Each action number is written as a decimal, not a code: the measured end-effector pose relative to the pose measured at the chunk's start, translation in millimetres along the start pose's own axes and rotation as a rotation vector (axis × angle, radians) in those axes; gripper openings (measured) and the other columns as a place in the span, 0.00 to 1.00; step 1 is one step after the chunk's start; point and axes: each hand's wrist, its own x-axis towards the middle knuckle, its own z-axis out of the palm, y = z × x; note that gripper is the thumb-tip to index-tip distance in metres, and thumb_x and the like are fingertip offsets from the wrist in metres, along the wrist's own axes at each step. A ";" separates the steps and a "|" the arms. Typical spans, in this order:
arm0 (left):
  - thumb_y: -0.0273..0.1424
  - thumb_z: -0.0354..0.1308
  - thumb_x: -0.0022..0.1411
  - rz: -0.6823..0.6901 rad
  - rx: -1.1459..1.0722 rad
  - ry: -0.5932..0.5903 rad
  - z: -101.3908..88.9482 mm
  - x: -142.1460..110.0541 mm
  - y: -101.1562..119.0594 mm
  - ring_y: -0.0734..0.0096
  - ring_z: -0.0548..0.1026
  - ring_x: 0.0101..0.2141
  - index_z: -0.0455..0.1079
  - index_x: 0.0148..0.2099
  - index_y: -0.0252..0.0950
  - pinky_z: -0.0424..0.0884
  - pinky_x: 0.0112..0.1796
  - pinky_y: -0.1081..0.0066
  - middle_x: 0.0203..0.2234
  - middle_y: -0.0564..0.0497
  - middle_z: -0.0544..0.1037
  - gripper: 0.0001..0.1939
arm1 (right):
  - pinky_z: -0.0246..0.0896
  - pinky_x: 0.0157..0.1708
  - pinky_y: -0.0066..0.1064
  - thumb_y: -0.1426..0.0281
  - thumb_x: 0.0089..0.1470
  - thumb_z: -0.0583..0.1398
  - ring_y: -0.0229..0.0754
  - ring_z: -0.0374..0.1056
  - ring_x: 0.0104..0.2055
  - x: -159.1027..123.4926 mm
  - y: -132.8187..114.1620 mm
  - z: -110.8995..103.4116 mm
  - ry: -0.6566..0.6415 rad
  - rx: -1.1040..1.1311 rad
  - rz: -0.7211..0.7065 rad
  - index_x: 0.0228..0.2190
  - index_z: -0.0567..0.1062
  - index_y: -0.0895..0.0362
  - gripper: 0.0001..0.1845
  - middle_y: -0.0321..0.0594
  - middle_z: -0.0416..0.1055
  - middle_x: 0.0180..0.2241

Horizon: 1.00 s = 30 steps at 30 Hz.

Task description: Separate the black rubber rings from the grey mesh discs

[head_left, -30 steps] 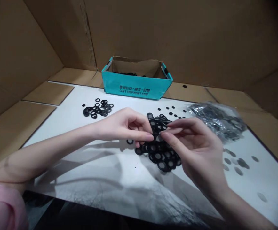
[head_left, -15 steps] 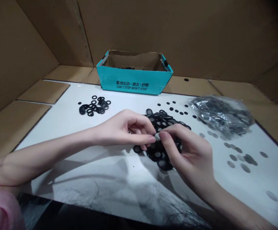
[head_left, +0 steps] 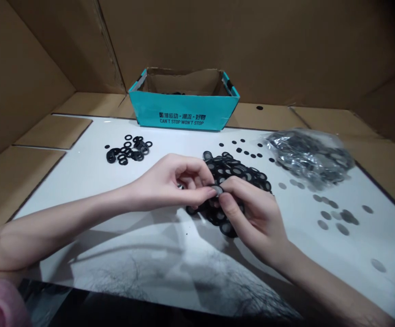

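Between thumb and forefinger, my left hand (head_left: 170,184) pinches a black ring with a grey disc (head_left: 218,190) in its middle. At the right edge of this ring, my right hand (head_left: 257,213) is closed in a pinch, thumb below and forefinger above. Both hands are over a heap of black rings (head_left: 238,171), many showing grey centres, and they hide part of it. To the left lies a smaller group of open black rings (head_left: 129,150). Loose grey discs (head_left: 342,228) are scattered on the right.
At the back stands a turquoise cardboard box (head_left: 183,111) with dark pieces inside. A clear plastic bag (head_left: 309,156) full of grey discs lies at the right. Several small black discs (head_left: 239,150) are behind the heap. Cardboard walls (head_left: 252,45) surround the white tabletop (head_left: 132,245).
The grey disc now shows framed by a black ring in the fingers. My right hand has shifted slightly left, and the whole view has moved a little.
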 end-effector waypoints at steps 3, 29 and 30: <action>0.30 0.62 0.58 -0.017 0.011 -0.001 0.0 -0.5 1.2 0.79 0.74 0.21 0.68 0.32 0.31 0.68 0.24 0.79 0.21 0.54 0.75 0.07 | 0.58 0.24 0.27 0.75 0.59 0.54 0.34 0.61 0.25 -0.2 -1.6 -0.5 -0.002 0.035 0.021 0.25 0.67 0.55 0.11 0.34 0.64 0.21; 0.31 0.61 0.60 -0.036 0.079 -0.216 -15.4 0.3 10.6 0.80 0.71 0.23 0.69 0.32 0.31 0.67 0.25 0.80 0.20 0.54 0.74 0.08 | 0.58 0.25 0.29 0.78 0.56 0.56 0.34 0.61 0.24 -0.1 -8.4 -0.3 0.032 0.044 -0.063 0.25 0.68 0.55 0.10 0.34 0.66 0.21; 0.31 0.61 0.60 -0.034 0.097 -0.226 -15.6 0.5 11.3 0.80 0.71 0.23 0.69 0.32 0.31 0.67 0.25 0.81 0.20 0.54 0.73 0.08 | 0.58 0.26 0.29 0.78 0.56 0.56 0.34 0.61 0.24 -0.5 -8.4 0.3 0.034 0.040 -0.070 0.25 0.68 0.55 0.10 0.34 0.66 0.21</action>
